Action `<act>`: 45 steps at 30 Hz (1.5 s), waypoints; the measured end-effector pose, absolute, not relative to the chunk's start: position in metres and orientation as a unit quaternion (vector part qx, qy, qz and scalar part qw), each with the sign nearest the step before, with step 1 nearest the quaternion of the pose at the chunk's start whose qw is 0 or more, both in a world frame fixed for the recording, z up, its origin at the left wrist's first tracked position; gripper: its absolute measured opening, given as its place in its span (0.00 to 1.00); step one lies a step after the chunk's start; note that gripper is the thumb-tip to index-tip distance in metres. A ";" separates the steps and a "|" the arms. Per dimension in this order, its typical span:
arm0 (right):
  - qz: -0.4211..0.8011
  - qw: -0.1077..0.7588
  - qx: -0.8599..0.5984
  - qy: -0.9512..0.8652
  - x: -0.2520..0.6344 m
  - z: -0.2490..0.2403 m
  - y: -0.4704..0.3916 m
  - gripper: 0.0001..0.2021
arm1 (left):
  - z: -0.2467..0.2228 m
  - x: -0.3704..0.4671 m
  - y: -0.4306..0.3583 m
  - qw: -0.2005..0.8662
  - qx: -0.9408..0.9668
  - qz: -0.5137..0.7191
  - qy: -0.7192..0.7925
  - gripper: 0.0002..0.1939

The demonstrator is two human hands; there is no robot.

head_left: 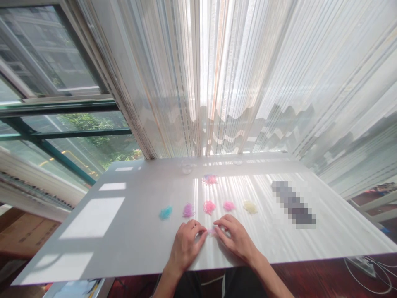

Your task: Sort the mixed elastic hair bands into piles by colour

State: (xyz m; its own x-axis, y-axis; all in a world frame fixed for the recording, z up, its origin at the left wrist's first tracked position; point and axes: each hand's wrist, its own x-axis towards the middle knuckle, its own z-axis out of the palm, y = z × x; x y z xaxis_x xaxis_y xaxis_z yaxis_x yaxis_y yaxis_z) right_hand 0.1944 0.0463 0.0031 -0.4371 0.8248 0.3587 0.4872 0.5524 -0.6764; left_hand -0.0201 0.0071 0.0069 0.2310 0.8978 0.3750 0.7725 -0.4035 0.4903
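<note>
My left hand and my right hand rest near the front edge of the white table, fingertips facing each other. Between them lies a small tangle of pink-purple bands, thin like little elastic bands. The thumb and forefinger of each hand are closed at its sides; fingers partly hide it. Just beyond the hands runs a row of small piles of similar bands: blue, purple, coral pink, bright pink and pale yellow. Behind the row sits a mixed pink and purple pile.
A clear round container stands toward the back, with a clear lid-like disc to its right. A pixelated dark object lies on the right. Sheer curtains hang behind the table. A cardboard box is at lower left.
</note>
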 end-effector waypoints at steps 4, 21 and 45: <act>0.254 0.341 -0.383 -0.820 0.190 0.007 0.050 0.06 | 0.008 -0.022 0.005 0.099 0.782 0.311 0.530 0.05; 0.224 0.350 -0.373 -0.830 0.182 -0.003 0.047 0.05 | 0.006 -0.023 0.003 0.105 0.772 0.346 0.522 0.11; 0.220 0.413 -0.393 -0.792 0.184 0.004 0.045 0.06 | 0.007 -0.022 0.006 0.143 0.743 0.369 0.540 0.08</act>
